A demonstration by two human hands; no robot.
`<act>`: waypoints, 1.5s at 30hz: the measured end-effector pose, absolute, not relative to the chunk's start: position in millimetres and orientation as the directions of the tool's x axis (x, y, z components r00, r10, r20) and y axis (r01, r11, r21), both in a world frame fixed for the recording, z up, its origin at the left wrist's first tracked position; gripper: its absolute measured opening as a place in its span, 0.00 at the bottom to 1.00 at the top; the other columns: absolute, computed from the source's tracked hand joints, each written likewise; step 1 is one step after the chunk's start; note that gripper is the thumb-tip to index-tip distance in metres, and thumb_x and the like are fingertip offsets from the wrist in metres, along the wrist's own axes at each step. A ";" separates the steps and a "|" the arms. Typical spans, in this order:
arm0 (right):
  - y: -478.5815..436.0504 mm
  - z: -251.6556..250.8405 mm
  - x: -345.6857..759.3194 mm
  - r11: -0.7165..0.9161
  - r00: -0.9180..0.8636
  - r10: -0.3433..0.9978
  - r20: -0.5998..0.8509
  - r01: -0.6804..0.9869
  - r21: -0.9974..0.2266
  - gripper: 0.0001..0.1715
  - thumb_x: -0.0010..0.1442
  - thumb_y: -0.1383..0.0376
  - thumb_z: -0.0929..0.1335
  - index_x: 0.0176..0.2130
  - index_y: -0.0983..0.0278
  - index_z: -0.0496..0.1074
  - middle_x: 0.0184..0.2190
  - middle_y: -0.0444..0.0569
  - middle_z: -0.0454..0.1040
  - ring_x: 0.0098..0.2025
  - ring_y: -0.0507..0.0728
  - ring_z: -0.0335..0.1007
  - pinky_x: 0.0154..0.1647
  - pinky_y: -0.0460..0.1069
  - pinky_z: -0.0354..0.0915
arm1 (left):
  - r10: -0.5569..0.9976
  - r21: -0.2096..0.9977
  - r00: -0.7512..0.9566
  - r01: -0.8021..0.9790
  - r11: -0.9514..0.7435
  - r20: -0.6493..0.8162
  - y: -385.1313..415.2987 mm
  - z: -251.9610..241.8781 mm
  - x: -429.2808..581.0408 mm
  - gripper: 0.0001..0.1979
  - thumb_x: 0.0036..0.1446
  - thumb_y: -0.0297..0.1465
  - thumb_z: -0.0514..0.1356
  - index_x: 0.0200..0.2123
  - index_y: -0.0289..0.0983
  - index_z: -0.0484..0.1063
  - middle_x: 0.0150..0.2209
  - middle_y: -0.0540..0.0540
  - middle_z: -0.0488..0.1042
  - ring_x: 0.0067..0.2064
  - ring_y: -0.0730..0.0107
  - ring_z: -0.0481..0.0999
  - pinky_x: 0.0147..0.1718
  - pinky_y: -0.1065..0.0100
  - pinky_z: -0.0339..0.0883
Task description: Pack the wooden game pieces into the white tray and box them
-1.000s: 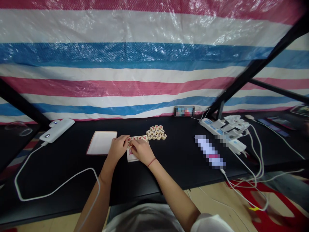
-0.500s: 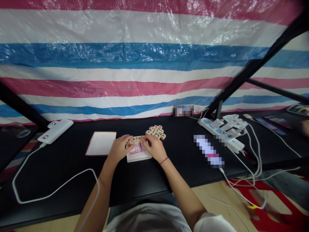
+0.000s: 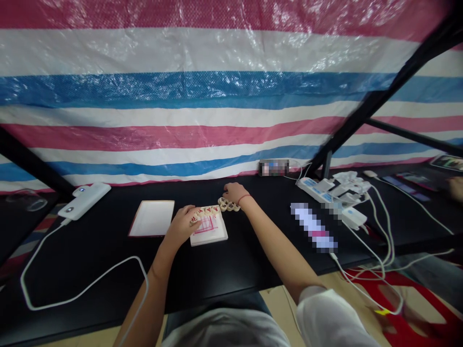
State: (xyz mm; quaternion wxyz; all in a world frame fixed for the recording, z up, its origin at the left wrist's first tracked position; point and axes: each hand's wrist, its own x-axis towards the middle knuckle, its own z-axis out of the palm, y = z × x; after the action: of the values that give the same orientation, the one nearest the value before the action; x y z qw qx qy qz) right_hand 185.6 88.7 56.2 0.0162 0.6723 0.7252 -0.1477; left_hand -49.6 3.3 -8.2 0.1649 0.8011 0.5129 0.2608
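While the left hand (image 3: 181, 225) parts its fingers about red-marked game pieces (image 3: 209, 210) on a white box (image 3: 220, 233), the right hand (image 3: 237, 193) curls its fingers over loose pieces (image 3: 230, 207) just beyond; whether either pinches one cannot be told. The box lies on a black bench (image 3: 217, 274), near a shallow tray (image 3: 152, 219).

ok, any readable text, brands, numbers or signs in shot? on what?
None reads surely.
Red pieces: red characters, too small.
Dark-marked pieces: characters, too small, partly covered.
Box: pink lines, no legible text.
White device: lit marks, too small.
Near phone, back phone: screens pixelated.
Power strip: blue patches, nothing legible.
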 end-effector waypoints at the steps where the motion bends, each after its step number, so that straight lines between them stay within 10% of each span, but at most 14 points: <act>1: 91.6 56.4 184.8 0.049 -0.094 0.966 -0.240 0.981 -0.187 0.17 0.56 0.67 0.69 0.47 0.66 0.76 0.47 0.59 0.77 0.49 0.62 0.74 0.47 0.50 0.66 | 0.910 0.543 0.338 0.730 -0.414 0.239 3.3 -8.4 -50.0 0.20 0.54 0.32 0.59 0.52 0.39 0.72 0.52 0.42 0.70 0.53 0.57 0.70 0.57 0.56 0.64; 17: 108.2 56.5 204.3 0.086 -0.138 0.973 -0.187 0.962 -0.260 0.19 0.65 0.58 0.62 0.46 0.64 0.77 0.44 0.53 0.79 0.47 0.57 0.74 0.46 0.46 0.64 | 0.908 0.644 0.388 0.655 -0.394 0.161 2.1 -4.5 -52.6 0.26 0.54 0.28 0.56 0.58 0.38 0.66 0.56 0.41 0.65 0.59 0.59 0.66 0.61 0.58 0.59; 29: 105.9 58.2 188.7 0.084 -0.136 0.977 -0.165 0.954 -0.289 0.13 0.50 0.66 0.72 0.39 0.64 0.79 0.41 0.55 0.79 0.44 0.61 0.76 0.45 0.49 0.67 | 0.914 0.638 0.378 0.669 -0.381 0.148 2.6 -5.1 -52.8 0.26 0.55 0.30 0.57 0.59 0.38 0.65 0.57 0.41 0.65 0.60 0.58 0.65 0.62 0.57 0.58; 37: 25.2 45.3 161.8 0.228 -0.318 0.944 0.093 0.422 -0.878 0.19 0.54 0.56 0.70 0.43 0.65 0.75 0.34 0.47 0.79 0.28 0.50 0.72 0.31 0.44 0.66 | 0.848 0.594 0.336 0.607 -0.527 0.409 -7.1 12.3 -37.0 0.22 0.62 0.35 0.56 0.59 0.43 0.64 0.57 0.43 0.67 0.58 0.63 0.69 0.59 0.61 0.63; 45: 12.2 28.5 151.4 0.141 -0.272 0.958 0.086 0.187 -0.972 0.21 0.52 0.54 0.72 0.41 0.65 0.74 0.34 0.48 0.79 0.26 0.49 0.69 0.28 0.45 0.65 | 0.849 0.587 0.269 0.627 -0.513 0.456 -9.9 13.2 -31.7 0.14 0.62 0.36 0.55 0.50 0.42 0.72 0.47 0.45 0.73 0.48 0.66 0.75 0.50 0.65 0.70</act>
State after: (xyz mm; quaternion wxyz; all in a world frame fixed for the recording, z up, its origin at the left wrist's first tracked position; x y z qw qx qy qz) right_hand 151.4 12.2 28.5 -0.4034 0.4485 0.6385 -0.4780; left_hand -31.7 -9.9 13.2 0.1465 0.7829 0.4711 0.3791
